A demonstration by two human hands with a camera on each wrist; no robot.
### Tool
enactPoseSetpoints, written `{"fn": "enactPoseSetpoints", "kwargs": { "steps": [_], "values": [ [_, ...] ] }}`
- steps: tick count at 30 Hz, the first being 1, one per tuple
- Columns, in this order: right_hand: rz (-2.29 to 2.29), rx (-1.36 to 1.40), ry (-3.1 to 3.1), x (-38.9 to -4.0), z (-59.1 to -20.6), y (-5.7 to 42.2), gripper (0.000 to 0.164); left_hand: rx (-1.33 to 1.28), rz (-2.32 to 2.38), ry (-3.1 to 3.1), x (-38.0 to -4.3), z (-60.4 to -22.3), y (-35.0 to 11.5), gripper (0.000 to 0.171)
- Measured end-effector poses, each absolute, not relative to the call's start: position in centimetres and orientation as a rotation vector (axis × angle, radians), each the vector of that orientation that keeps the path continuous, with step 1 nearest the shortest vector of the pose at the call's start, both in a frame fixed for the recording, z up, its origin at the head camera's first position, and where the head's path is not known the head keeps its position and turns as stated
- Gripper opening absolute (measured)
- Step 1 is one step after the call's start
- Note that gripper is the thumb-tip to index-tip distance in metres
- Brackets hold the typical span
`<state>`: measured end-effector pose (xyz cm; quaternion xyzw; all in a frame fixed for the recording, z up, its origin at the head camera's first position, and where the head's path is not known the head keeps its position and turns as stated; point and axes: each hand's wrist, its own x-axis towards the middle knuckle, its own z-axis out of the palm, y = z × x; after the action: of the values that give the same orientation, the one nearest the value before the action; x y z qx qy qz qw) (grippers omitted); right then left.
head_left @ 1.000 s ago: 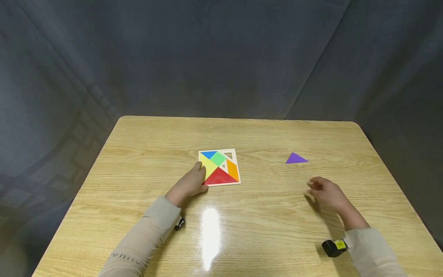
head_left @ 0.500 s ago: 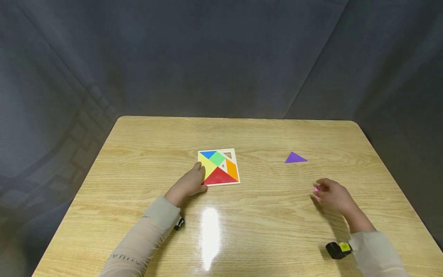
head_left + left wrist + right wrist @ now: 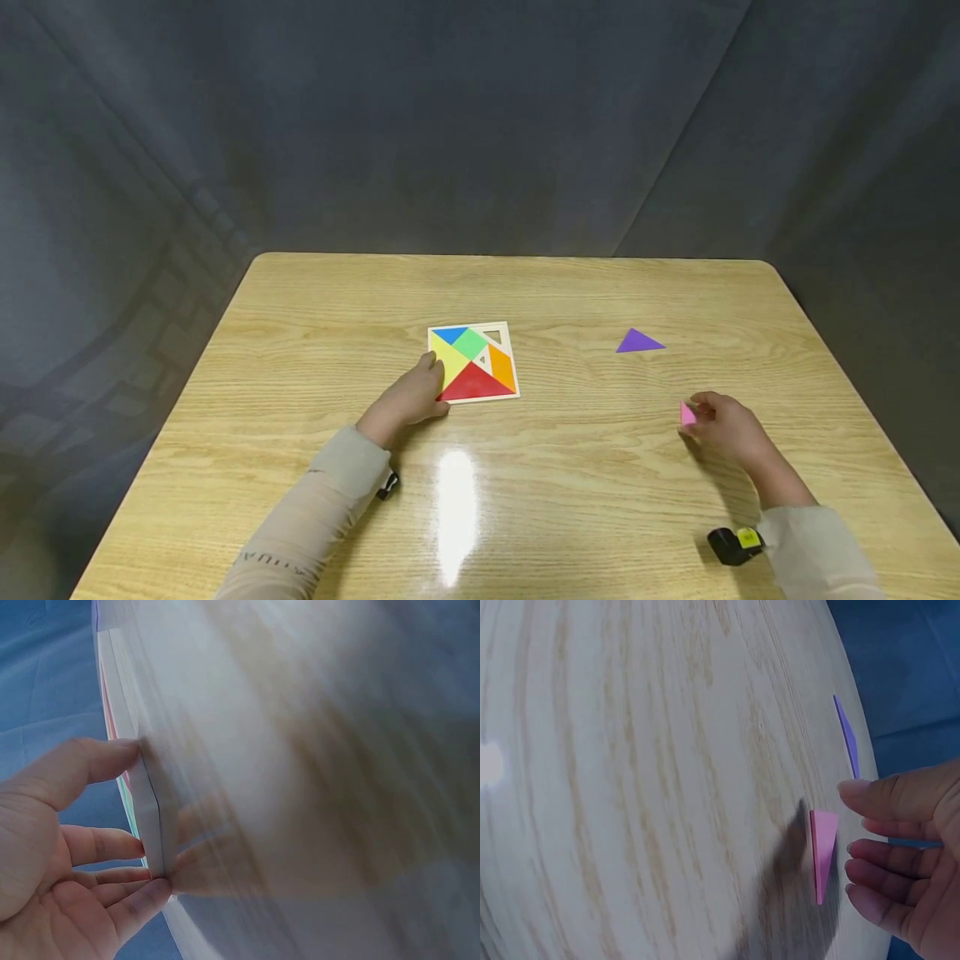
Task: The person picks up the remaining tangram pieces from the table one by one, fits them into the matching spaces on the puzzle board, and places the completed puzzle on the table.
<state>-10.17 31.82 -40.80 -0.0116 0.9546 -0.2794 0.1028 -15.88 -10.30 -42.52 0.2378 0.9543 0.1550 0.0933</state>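
A tangram board (image 3: 513,395) with a cream frame lies on the wooden table. Blue, green, yellow, red and orange pieces sit in it, and two triangular recesses show bare. My left hand (image 3: 408,396) grips its near-left corner; the left wrist view shows thumb and fingertips along the board's edge (image 3: 146,814). To the right, my right hand (image 3: 723,423) hovers beside a small pink triangle (image 3: 687,414). In the right wrist view the thumb and loosely bent fingers are spread, with a visible gap to the pink triangle (image 3: 823,851) on the table.
A purple triangle (image 3: 640,342) lies flat beyond the right hand. Black wrist cameras (image 3: 735,546) hang at both cuffs. A dark curtain (image 3: 480,125) stands behind the far table edge.
My right hand has shifted slightly right and toward me, so the pink triangle, hidden at first, now shows at its fingertips. The left hand and board have stayed put.
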Motion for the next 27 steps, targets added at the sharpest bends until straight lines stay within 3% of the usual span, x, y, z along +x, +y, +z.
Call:
{"fn": "enactPoseSetpoints", "kwargs": {
  "steps": [27],
  "values": [
    [-0.739,0.077,2.817,-10.8,-41.9,32.0,0.032,0.700,0.456,2.811,-16.0,-42.4,-10.3,0.058]
  ]
}}
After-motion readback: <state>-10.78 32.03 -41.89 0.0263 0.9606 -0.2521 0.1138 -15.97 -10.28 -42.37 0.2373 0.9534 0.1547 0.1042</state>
